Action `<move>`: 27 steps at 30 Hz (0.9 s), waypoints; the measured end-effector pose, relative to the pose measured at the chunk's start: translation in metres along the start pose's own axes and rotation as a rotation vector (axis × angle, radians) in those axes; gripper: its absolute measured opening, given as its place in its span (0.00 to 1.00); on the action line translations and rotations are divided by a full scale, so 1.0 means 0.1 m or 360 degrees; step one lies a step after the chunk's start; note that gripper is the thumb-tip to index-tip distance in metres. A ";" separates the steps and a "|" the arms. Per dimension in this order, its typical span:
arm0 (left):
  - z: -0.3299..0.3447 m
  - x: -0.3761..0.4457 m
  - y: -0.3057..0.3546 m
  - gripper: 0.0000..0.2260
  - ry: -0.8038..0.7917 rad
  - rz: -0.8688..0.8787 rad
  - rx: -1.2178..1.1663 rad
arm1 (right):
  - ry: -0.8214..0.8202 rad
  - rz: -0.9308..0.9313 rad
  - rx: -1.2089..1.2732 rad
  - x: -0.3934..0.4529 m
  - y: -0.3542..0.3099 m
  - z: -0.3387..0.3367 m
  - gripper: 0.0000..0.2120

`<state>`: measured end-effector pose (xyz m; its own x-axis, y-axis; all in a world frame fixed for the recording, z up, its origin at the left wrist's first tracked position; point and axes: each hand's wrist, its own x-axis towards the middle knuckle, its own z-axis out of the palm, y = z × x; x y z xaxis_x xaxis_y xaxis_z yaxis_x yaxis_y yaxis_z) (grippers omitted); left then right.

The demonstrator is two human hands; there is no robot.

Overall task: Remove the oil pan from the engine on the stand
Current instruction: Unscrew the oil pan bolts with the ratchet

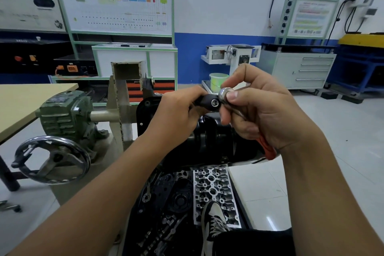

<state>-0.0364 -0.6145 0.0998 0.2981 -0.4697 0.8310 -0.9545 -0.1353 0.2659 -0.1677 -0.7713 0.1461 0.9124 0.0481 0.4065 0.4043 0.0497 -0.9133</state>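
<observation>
Oil pan (209, 131) sits black and bolted on top of the engine (187, 183) on the stand (120, 110), right below your hands. Only one view, from the head camera.

Your left hand (176, 110) has its grip closed round a black socket (209, 104), open end facing you. Your right hand (261, 110) grips the ratchet (225, 94): thumb over the chrome head, fingers round the shaft, red handle (267, 147) poking out below the palm.

Looks like you're fitting the socket to the drive. Line the square up straight, push until it seats, then tug to check it holds. Set the direction to loosen before you go down on a pan bolt. Can't tell from here how many bolts are left. Mind the handwheel (52, 160) at your left and the desk (31, 100) behind it when you swing.
</observation>
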 end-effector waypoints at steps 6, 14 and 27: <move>0.02 0.01 0.00 0.05 -0.0013 -0.0058 -0.0042 | -0.0053 -0.0005 -0.0086 -0.03 -0.05 0.04 0.05; 0.03 0.01 0.01 0.05 -0.0016 0.0016 0.0042 | -0.0147 -0.0043 -0.0282 -0.06 -0.05 0.03 0.05; 0.02 0.00 0.00 0.07 -0.0006 0.0030 0.0004 | -0.0083 -0.0085 -0.0188 -0.09 0.03 0.06 0.05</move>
<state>-0.0371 -0.6160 0.0986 0.2799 -0.4752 0.8342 -0.9600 -0.1285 0.2489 -0.1754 -0.7658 0.1402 0.8861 0.1007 0.4523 0.4595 -0.0639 -0.8859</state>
